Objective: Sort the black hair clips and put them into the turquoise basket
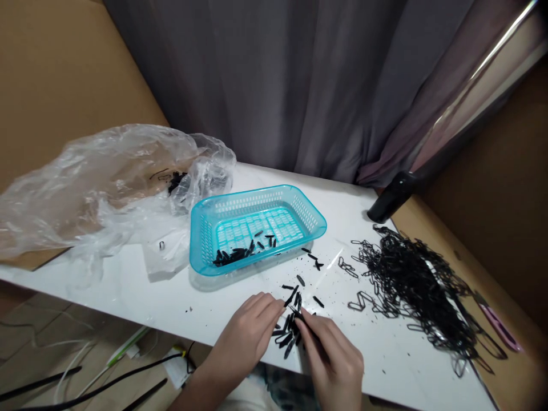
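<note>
Both hands meet above a loose pile of small, narrow black pieces (287,341) near the table's front edge. My left hand (250,325) pinches the end of a thin black piece (291,294) between thumb and fingers. From the other side, my right hand (333,357) is closed in a pinch on a short black piece (296,312). Whether the two pieces are joined cannot be made out. Just beyond lies a turquoise plastic basket (197,242) with a cluster of similar black pieces (233,255) along its near side.
A heap of thin black loops (411,285) covers the table's right side, with a pink-handled tool (500,326) beside it. Behind the heap stands a black post base (389,197). Crumpled clear plastic (128,171) spreads across the left. A grey curtain (265,85) hangs behind.
</note>
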{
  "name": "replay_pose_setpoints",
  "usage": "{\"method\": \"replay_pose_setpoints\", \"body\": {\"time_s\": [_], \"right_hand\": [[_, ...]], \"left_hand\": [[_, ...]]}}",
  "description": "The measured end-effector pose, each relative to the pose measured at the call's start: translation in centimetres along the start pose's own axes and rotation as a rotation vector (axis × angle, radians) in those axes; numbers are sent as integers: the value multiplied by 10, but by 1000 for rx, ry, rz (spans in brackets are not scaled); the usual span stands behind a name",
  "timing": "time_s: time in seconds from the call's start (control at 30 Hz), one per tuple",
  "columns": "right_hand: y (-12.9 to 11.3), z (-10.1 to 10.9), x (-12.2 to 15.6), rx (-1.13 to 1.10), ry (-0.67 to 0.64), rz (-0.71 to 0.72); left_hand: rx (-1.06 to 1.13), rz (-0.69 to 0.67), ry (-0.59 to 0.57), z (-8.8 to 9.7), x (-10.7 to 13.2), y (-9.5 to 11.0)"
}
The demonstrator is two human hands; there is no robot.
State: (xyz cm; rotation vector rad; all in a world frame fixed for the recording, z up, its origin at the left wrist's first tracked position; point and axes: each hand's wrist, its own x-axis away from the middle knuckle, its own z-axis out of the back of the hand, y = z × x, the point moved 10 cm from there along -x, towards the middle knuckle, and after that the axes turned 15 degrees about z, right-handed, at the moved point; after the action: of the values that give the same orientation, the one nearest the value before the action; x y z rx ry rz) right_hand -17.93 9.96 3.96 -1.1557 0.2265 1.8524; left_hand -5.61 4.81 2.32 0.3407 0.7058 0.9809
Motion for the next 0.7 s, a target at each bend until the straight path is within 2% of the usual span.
{"method": "replay_pose_setpoints", "body": {"time_s": [0.27, 0.37, 0.43, 0.6, 0.7], "right_hand": [[3, -4, 3, -27, -14, -44], [3, -3, 2, -27, -16, -37], [2, -3, 2, -33, -9, -26], [-2, 2, 3, -47, 34, 14], [-4, 4, 4, -25, 52, 29]], "left_hand": [[-113, -62, -18, -1, 1, 4], [-77, -50, -21, -1, 0, 4], [37, 18, -42, 0, -3, 1], [418, 334, -166, -9, -4, -18], [508, 433, -184, -13, -2, -23]]}}
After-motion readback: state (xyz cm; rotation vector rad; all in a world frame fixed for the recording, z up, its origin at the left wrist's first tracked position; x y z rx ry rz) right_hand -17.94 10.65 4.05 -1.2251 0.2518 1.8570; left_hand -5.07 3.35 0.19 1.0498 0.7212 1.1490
